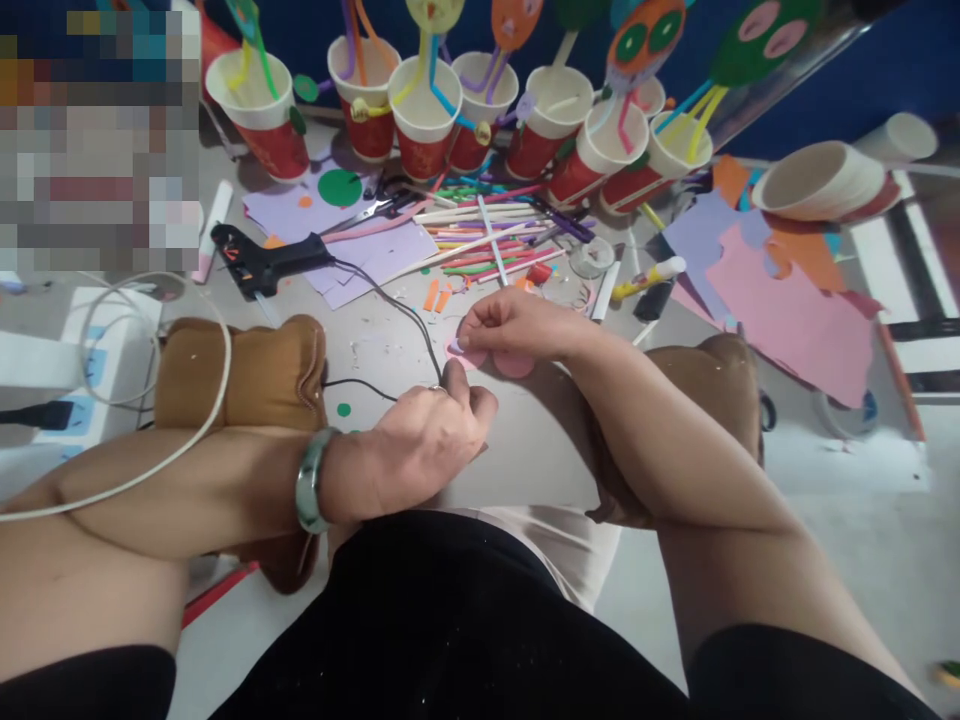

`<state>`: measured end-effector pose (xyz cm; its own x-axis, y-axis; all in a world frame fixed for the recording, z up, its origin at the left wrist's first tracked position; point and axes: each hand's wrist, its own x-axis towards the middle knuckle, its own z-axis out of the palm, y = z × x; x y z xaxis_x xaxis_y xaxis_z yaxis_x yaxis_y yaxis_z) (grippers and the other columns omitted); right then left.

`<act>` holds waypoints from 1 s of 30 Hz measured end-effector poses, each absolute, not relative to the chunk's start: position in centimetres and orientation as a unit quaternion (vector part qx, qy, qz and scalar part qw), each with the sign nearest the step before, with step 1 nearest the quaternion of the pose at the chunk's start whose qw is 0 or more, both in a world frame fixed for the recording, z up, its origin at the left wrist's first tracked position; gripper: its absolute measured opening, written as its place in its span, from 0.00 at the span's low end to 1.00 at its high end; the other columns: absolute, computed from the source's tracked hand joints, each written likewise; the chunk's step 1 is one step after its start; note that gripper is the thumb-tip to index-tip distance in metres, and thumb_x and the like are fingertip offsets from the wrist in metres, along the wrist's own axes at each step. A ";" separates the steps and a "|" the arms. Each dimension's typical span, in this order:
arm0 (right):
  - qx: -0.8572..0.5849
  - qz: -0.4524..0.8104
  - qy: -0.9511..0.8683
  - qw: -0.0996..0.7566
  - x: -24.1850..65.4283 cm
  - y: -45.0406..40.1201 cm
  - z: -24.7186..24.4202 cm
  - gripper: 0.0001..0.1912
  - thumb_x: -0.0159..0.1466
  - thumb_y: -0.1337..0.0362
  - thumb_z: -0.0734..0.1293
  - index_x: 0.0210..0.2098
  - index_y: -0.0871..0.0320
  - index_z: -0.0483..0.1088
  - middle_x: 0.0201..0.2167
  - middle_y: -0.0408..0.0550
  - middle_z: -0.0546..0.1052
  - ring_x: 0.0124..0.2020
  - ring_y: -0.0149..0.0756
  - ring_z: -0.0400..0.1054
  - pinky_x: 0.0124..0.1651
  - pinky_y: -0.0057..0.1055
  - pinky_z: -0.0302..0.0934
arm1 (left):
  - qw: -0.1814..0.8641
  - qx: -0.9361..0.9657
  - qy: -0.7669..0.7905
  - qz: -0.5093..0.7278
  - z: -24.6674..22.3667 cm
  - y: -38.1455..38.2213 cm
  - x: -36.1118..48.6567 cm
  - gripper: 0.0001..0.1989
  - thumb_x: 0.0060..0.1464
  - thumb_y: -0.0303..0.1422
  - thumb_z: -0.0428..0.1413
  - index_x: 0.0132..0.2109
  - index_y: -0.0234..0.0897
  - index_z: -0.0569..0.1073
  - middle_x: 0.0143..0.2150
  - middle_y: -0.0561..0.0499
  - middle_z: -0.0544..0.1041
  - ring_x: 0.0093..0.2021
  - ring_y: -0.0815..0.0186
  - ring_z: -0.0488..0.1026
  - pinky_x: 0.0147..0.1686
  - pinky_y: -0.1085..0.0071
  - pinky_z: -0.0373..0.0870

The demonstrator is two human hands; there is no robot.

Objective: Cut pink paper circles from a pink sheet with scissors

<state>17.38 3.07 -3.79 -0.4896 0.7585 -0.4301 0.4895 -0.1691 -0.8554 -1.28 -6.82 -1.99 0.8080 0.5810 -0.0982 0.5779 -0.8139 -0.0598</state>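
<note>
Two pink paper circles lie side by side on the table, the left circle [471,357] and the right circle [514,363]. My right hand [506,325] is over them, its thumb and index finger pinching a small lilac piece [456,345] at the left circle. My left hand [420,440], with a green bangle at the wrist, is just below; its fingers are curled together near the left circle's lower edge, and what they hold, if anything, is hidden. A black cord runs down to this hand.
A black glue gun [274,260] lies at the left on lilac paper [349,275]. Coloured sticks [487,235] are piled behind my hands. Paper cups [424,115] with paper figures line the back. Pink paper [795,300] lies at the right; a white cable crosses my left forearm.
</note>
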 end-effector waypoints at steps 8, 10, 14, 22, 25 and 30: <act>-0.507 0.568 -0.638 0.116 17.3 3.2 -4.5 0.10 0.55 0.60 0.76 0.23 0.58 0.76 0.21 0.44 0.78 0.23 0.29 0.69 0.27 0.27 0.61 | 0.010 -0.952 -0.304 0.040 -1.9 -6.8 -1.3 0.17 0.62 0.40 0.54 0.48 0.28 0.72 0.57 0.21 0.74 0.25 0.58 0.77 0.22 0.68 0.63; -0.505 0.561 -0.645 0.119 17.3 3.2 -4.6 0.10 0.55 0.60 0.75 0.23 0.58 0.76 0.21 0.44 0.78 0.23 0.29 0.69 0.27 0.26 0.61 | 0.009 -0.952 -0.305 0.033 -2.1 -6.7 -1.3 0.16 0.62 0.39 0.53 0.48 0.29 0.72 0.57 0.21 0.74 0.25 0.58 0.77 0.21 0.68 0.63; -0.505 0.550 -0.655 0.116 17.2 3.2 -4.5 0.09 0.56 0.60 0.74 0.24 0.59 0.77 0.21 0.44 0.78 0.23 0.29 0.69 0.26 0.25 0.61 | 0.016 -0.953 -0.300 0.034 -2.1 -6.6 -1.3 0.15 0.62 0.37 0.53 0.47 0.29 0.73 0.56 0.21 0.75 0.25 0.57 0.77 0.21 0.68 0.62; -0.509 0.549 -0.654 0.113 17.1 3.1 -4.3 0.09 0.57 0.60 0.74 0.24 0.59 0.77 0.21 0.43 0.78 0.22 0.28 0.67 0.26 0.27 0.59 | 0.020 -0.953 -0.300 0.025 -2.2 -6.7 -1.4 0.13 0.62 0.36 0.53 0.46 0.30 0.73 0.56 0.22 0.75 0.25 0.58 0.77 0.20 0.67 0.61; -0.503 0.567 -0.643 0.111 17.2 3.1 -4.2 0.10 0.56 0.59 0.75 0.24 0.58 0.77 0.22 0.44 0.78 0.23 0.29 0.68 0.26 0.27 0.60 | 0.014 -0.954 -0.299 0.024 -2.3 -6.7 -1.4 0.13 0.62 0.36 0.53 0.46 0.30 0.73 0.57 0.22 0.75 0.25 0.58 0.77 0.20 0.67 0.62; -0.495 0.584 -0.634 0.109 17.2 3.1 -4.3 0.10 0.56 0.59 0.75 0.24 0.57 0.77 0.22 0.45 0.79 0.23 0.30 0.69 0.26 0.27 0.61 | 0.003 -0.952 -0.303 0.031 -2.3 -6.6 -1.4 0.13 0.62 0.37 0.54 0.47 0.30 0.72 0.57 0.23 0.74 0.25 0.58 0.77 0.21 0.67 0.63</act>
<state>17.19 3.08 -4.28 -0.4864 0.7554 -0.4391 0.4999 -0.1716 -0.8489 -1.40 -6.65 -2.27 0.8144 0.5775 -0.0568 0.5771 -0.8163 -0.0252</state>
